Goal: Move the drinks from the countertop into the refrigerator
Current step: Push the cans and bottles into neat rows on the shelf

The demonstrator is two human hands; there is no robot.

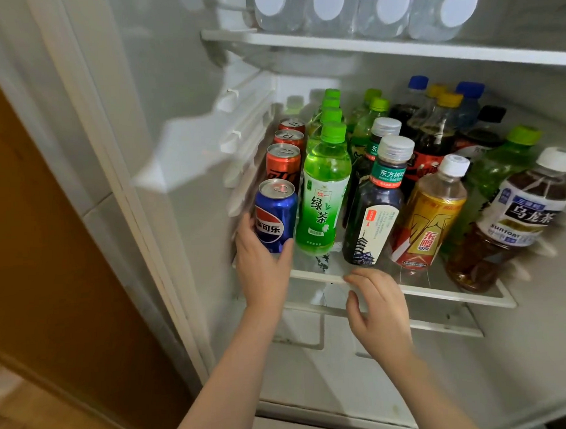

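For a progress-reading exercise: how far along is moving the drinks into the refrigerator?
Done: bottles and three red cans stand on the shelf. In hand: the left hand grips a blue can at that shelf's front left; the right hand touches its rim. Left: letting go; the countertop is out of view, so remaining drinks are unknown.

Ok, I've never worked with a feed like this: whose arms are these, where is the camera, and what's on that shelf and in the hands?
There is no machine here. These are a person's bare arms, filmed by one wide-angle camera worn on the head, looking down into an open white refrigerator. The left hand has its fingers round a blue aluminium cola can at the shelf's left front, ahead of a row of red cans. The right hand rests on the shelf's white front rim and holds nothing. Green, dark and amber plastic bottles fill the shelf. Clear water bottles lie on the shelf above.
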